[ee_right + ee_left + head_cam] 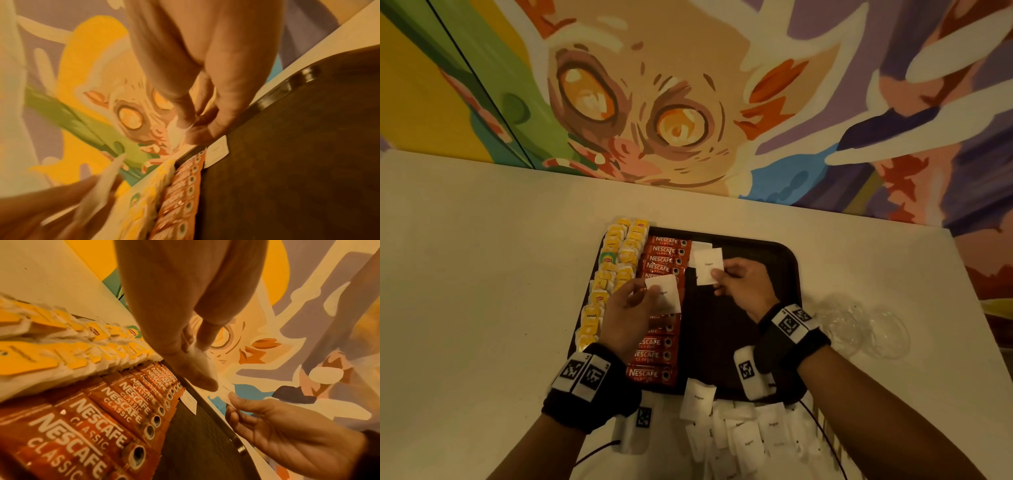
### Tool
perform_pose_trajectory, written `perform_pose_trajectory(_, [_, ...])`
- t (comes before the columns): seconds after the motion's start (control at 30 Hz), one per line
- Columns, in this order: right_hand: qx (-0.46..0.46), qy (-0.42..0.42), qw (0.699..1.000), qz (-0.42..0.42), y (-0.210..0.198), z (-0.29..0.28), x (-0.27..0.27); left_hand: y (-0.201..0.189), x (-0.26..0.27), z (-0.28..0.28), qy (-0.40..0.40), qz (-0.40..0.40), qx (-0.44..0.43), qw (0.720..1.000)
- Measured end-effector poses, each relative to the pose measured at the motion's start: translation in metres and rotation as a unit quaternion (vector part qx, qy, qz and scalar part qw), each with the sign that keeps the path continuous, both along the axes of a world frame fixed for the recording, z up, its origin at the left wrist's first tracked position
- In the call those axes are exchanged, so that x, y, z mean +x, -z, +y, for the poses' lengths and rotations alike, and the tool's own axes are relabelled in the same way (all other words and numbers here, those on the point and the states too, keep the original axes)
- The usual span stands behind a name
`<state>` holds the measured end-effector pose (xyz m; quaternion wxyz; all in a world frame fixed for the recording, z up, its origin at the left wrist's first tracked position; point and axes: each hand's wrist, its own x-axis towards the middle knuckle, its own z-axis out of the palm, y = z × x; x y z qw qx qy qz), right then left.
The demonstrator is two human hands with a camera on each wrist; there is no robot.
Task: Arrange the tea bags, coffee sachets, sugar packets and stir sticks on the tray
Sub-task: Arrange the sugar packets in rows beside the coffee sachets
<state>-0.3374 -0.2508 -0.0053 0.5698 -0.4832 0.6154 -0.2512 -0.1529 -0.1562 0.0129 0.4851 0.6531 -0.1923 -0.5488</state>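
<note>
A dark tray (774, 260) lies on the white table. Yellow tea bags (616, 263) fill its left edge in two columns, and red Nescafe sachets (664, 253) form a column beside them. One white sugar packet (701, 246) lies flat at the tray's far end, right of the sachets. My left hand (640, 294) pinches a white sugar packet (666, 294) above the sachets. My right hand (719, 275) pinches another sugar packet (708, 265) over the tray's far middle. In the left wrist view the left fingers (191, 369) hold the white packet (200, 358).
A heap of loose sugar packets (743, 435) lies on the table before the tray's near edge. Clear plastic cups or lids (866, 325) sit to the tray's right. A painted mural wall (688, 102) rises behind the table. The tray's right half (722, 335) is bare.
</note>
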Motion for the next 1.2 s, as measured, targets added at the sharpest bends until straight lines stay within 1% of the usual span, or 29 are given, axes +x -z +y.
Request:
perform_pose_trajectory(0.13, [0.007, 0.066, 0.995, 0.069, 0.014, -0.027, -0.005, 0.002, 0.002, 0.001, 0.011, -0.017, 0.011, 1.000])
perform_pose_trajectory(0.23, [0.017, 0.087, 0.991, 0.105, 0.022, -0.041, -0.006, 0.004, 0.003, 0.002, 0.025, -0.042, 0.017, 0.999])
perform_pose_trajectory(0.3, [0.029, 0.088, 0.988, 0.125, 0.025, -0.048, -0.005, 0.006, 0.005, 0.002, 0.031, -0.052, 0.018, 0.998])
perform_pose_trajectory(0.5, [0.066, 0.072, 0.981, 0.169, 0.033, -0.058, -0.003, 0.005, 0.001, 0.000, 0.039, -0.028, 0.011, 0.999])
perform_pose_trajectory(0.57, [0.077, 0.062, 0.979, 0.177, 0.034, -0.060, -0.002, 0.005, 0.000, 0.001, 0.044, -0.031, 0.007, 0.999])
perform_pose_trajectory(0.73, [0.074, 0.040, 0.975, 0.205, 0.030, -0.062, -0.001, 0.006, 0.001, 0.000, 0.044, -0.023, 0.011, 0.999])
perform_pose_trajectory(0.87, [0.085, 0.050, 0.974, 0.204, 0.031, -0.065, 0.003, 0.008, 0.002, 0.003, 0.051, -0.030, 0.017, 0.998])
perform_pose_trajectory(0.97, [0.088, 0.041, 0.973, 0.208, 0.028, -0.060, 0.003, 0.005, 0.000, 0.007, 0.065, -0.035, 0.025, 0.997])
perform_pose_trajectory(1.1, [0.043, 0.032, 0.977, 0.206, 0.020, -0.038, -0.006, -0.002, -0.008, 0.018, 0.102, -0.046, 0.027, 0.993])
perform_pose_trajectory(1.2, [0.009, 0.001, 0.984, 0.179, 0.008, -0.007, -0.017, -0.006, -0.016, 0.032, 0.148, -0.064, 0.038, 0.986])
